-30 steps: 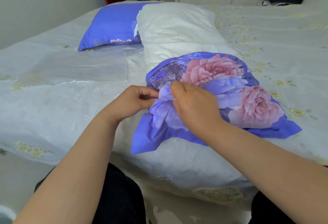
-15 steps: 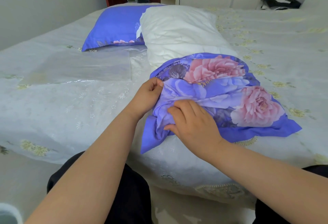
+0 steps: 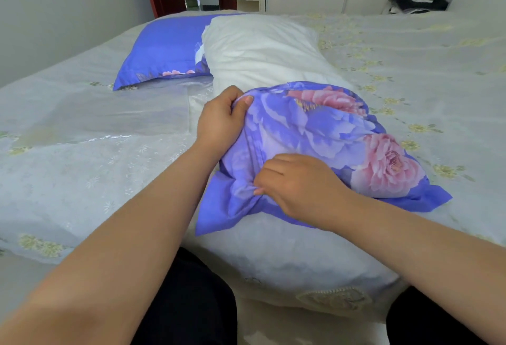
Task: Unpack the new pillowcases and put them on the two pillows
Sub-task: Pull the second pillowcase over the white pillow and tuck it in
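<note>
Near end of white pillow (image 3: pixel 260 52) hidden inside floral pillowcase (image 3: pixel 315 136). Right hand (image 3: pixel 298 188) fingertips buried in folds. Dark bundle (image 3: pixel 416 0) at 1 o'clock too small to identify. Forearms cut off at 6 o'clock.

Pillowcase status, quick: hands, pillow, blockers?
Left hand and right hand both grip floral pillowcase. White pillow partly sleeved. No blockers visible.

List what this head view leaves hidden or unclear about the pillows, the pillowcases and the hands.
- Far cased pillow: right end hidden behind white pillow.
- White pillow: near end covered by floral pillowcase.
- Right hand: fingertips buried in fabric.
- Left hand: fingers tucked behind the pillowcase edge.
</note>
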The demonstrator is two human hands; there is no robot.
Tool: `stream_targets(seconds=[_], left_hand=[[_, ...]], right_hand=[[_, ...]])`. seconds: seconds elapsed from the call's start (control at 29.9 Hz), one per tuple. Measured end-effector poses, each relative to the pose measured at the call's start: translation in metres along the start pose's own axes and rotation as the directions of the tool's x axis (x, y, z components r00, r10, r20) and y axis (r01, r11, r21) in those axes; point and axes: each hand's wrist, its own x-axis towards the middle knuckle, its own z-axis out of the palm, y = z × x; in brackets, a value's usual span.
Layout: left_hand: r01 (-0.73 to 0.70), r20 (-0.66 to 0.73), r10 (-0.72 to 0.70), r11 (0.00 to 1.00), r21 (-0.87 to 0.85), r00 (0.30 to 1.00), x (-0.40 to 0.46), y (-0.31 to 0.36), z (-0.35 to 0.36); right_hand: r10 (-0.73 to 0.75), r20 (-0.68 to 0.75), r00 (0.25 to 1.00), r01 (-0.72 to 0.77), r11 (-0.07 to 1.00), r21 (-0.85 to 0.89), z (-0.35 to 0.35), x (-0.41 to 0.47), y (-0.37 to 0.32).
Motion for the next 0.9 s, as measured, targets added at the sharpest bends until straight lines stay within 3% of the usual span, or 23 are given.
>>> stream_targets(seconds=[0.17, 0.3, 0.4, 0.43, 0.53, 0.6, 0.77, 0.84, 0.9], left_hand=[[0.232, 0.045, -0.23, 0.972, -0.041, 0.972, 0.005, -0.028, 0.001], [0.118, 0.194, -0.112, 0.993, -0.015, 0.975, 0.009, -0.019, -0.004], [0.046, 0.458, -0.069, 0.997, 0.062, 0.886, 0.004, 0.002, -0.01], [0.039, 0.468, -0.056, 0.998, 0.047, 0.882, 0.004, 0.007, -0.009], [-0.023, 0.204, -0.001, 0.993, 0.116, 0.979, 0.013, 0.014, -0.004], [0.002, 0.12, -0.022, 0.985, 0.171, 0.993, 0.018, 0.013, 0.002], [0.207, 0.275, -0.219, 0.976, 0.072, 0.936, 0.025, -0.011, 0.008], [0.198, 0.327, -0.237, 0.969, 0.148, 0.915, 0.031, -0.005, 0.003], [0.085, 0.329, -0.174, 0.96, 0.268, 0.928, 0.037, 0.015, 0.003]], right_hand=[[-0.051, 0.095, 0.994, 0.045, 0.997, 0.065, 0.018, -0.013, -0.018], [-0.034, 0.085, 0.996, 0.027, 0.997, 0.078, 0.022, -0.009, -0.016], [-0.007, 0.091, 0.996, -0.004, 0.993, 0.12, 0.023, -0.009, -0.011], [-0.005, 0.09, 0.996, -0.006, 0.992, 0.127, 0.023, -0.01, -0.012], [-0.073, 0.054, 0.996, 0.066, 0.992, 0.112, 0.024, -0.011, -0.017], [-0.086, 0.032, 0.996, 0.083, 0.991, 0.101, 0.023, -0.011, -0.02], [-0.089, 0.125, 0.988, 0.071, 0.987, 0.143, 0.028, -0.015, -0.029], [-0.087, 0.15, 0.985, 0.061, 0.984, 0.169, 0.028, -0.014, -0.028], [-0.072, 0.149, 0.986, 0.044, 0.982, 0.183, 0.026, -0.011, -0.022]])
